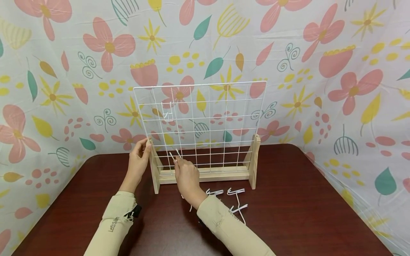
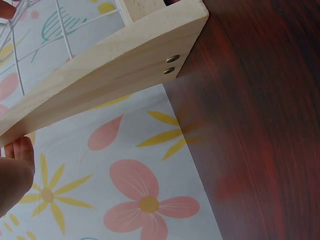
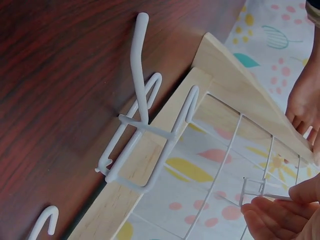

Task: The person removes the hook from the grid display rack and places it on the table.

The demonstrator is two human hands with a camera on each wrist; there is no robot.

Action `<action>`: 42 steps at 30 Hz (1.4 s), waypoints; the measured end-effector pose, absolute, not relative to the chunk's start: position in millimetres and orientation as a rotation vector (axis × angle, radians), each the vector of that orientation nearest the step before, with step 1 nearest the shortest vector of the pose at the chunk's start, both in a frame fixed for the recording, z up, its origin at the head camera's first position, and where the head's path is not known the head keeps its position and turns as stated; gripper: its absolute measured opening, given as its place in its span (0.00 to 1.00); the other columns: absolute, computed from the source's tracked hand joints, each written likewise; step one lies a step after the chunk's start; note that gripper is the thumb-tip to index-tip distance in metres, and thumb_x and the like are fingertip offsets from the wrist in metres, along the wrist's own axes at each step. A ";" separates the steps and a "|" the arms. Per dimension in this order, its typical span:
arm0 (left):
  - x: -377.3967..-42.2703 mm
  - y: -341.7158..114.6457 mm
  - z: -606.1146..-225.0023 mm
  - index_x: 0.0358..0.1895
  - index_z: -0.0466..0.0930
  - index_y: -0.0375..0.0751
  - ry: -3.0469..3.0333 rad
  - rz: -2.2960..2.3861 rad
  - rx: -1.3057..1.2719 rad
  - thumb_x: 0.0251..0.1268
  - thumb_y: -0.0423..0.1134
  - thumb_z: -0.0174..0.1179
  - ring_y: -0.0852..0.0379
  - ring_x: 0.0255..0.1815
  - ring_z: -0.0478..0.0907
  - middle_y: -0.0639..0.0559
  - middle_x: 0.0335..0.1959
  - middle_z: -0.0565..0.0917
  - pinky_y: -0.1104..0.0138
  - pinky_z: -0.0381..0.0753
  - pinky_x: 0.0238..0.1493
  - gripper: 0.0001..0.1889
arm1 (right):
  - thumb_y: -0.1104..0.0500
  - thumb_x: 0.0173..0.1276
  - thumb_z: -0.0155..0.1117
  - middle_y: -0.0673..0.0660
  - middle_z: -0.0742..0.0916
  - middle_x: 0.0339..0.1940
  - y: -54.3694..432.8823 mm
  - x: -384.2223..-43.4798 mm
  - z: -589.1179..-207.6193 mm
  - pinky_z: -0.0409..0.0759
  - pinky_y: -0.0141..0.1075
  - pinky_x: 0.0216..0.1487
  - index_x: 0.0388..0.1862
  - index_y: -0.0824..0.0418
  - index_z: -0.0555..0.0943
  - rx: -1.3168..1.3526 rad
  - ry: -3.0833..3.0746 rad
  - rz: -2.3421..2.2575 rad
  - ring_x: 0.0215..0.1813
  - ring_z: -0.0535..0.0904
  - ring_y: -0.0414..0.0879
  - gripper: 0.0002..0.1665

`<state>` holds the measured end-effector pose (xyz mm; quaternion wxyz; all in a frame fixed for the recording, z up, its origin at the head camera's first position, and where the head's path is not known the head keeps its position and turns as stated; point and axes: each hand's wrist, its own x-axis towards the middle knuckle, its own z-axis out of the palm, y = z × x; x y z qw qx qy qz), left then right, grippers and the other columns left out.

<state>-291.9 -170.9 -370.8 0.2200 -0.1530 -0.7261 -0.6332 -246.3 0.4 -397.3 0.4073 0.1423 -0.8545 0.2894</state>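
Observation:
A white wire grid panel [image 1: 217, 124] stands upright in a light wooden stand [image 1: 205, 176] on the table. My left hand [image 1: 138, 156] grips the top of the stand's left side post, thumb in front; in the left wrist view its fingers [image 2: 22, 150] curl at the wood's edge. My right hand [image 1: 187, 176] pinches a white wire hook [image 3: 254, 187] by its stem, in front of the panel's lower left squares. The hook's prongs point up at the grid wires. Another white hook [image 1: 168, 113] hangs on the panel's upper left.
Several more white wire hooks [image 1: 236, 192] lie on the dark red-brown table [image 1: 288, 213] in front of the stand, one partly hidden by my right wrist. A flowered cloth [image 1: 205, 42] hangs behind and beside the table.

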 end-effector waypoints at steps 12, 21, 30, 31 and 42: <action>-293.9 -170.2 -370.8 0.64 0.69 0.32 -2.029 -1.761 -0.393 0.75 0.38 0.51 0.65 0.42 0.71 0.54 0.45 0.74 0.78 0.71 0.40 0.20 | 0.61 0.69 0.62 0.58 0.89 0.37 4.8 -240.5 -394.5 0.82 0.41 0.30 0.45 0.65 0.86 0.371 -2.147 0.737 0.35 0.86 0.50 0.11; -295.4 -169.9 -371.1 0.64 0.69 0.32 -2.041 -1.766 -0.385 0.74 0.38 0.51 0.64 0.42 0.71 0.55 0.44 0.74 0.78 0.71 0.41 0.20 | 0.60 0.67 0.64 0.57 0.89 0.38 12.1 -232.9 -388.4 0.81 0.42 0.29 0.46 0.64 0.86 0.378 -2.141 0.759 0.34 0.85 0.49 0.12; -297.0 -171.5 -372.9 0.65 0.69 0.33 -2.055 -1.758 -0.381 0.75 0.39 0.50 0.65 0.43 0.71 0.53 0.46 0.74 0.79 0.71 0.42 0.21 | 0.61 0.69 0.62 0.57 0.89 0.40 20.2 -227.2 -384.9 0.82 0.41 0.32 0.47 0.65 0.86 0.416 -2.125 0.767 0.38 0.86 0.49 0.12; -296.6 -171.7 -373.1 0.65 0.69 0.33 -2.060 -1.756 -0.376 0.75 0.39 0.50 0.65 0.43 0.71 0.53 0.46 0.74 0.79 0.71 0.42 0.21 | 0.61 0.69 0.62 0.57 0.89 0.40 21.2 -226.2 -384.8 0.82 0.41 0.32 0.47 0.65 0.86 0.421 -2.127 0.766 0.38 0.86 0.49 0.12; -295.2 -172.2 -373.5 0.64 0.69 0.31 -2.050 -1.752 -0.377 0.75 0.39 0.50 0.65 0.43 0.71 0.50 0.46 0.74 0.79 0.70 0.41 0.21 | 0.61 0.68 0.63 0.56 0.88 0.41 32.9 -218.2 -382.0 0.83 0.41 0.33 0.48 0.63 0.86 0.507 -2.100 0.740 0.40 0.85 0.49 0.12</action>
